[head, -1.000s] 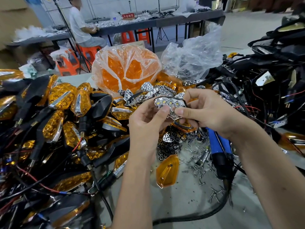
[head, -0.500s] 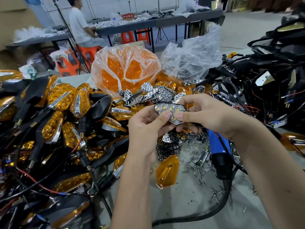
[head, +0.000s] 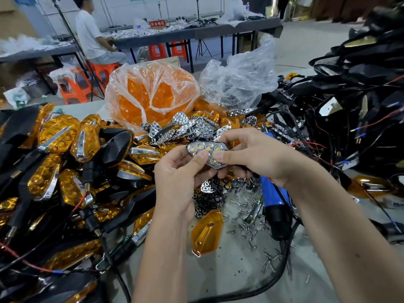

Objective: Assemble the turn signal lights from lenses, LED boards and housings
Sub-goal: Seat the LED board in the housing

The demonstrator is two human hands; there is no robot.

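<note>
Together, the left hand (head: pixel 177 171) and right hand (head: pixel 258 154) pinch one chrome reflector unit (head: pixel 207 153) between curled fingers. An amber lens (head: pixel 206 234) lies below.

Chrome honeycomb reflector (head: pixel 209 153) in my grip, amber lens (head: pixel 206 232) on the grey counter (head: pixel 229 278), blue-and-black screwdriver (head: pixel 276 202), orange lenses bag (head: pixel 150 95).

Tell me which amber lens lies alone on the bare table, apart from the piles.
The single amber lens just below the left hand, beside the scattered screws. It is bare, unlike the lenses in the bag or those fitted on black housings at left.
</note>
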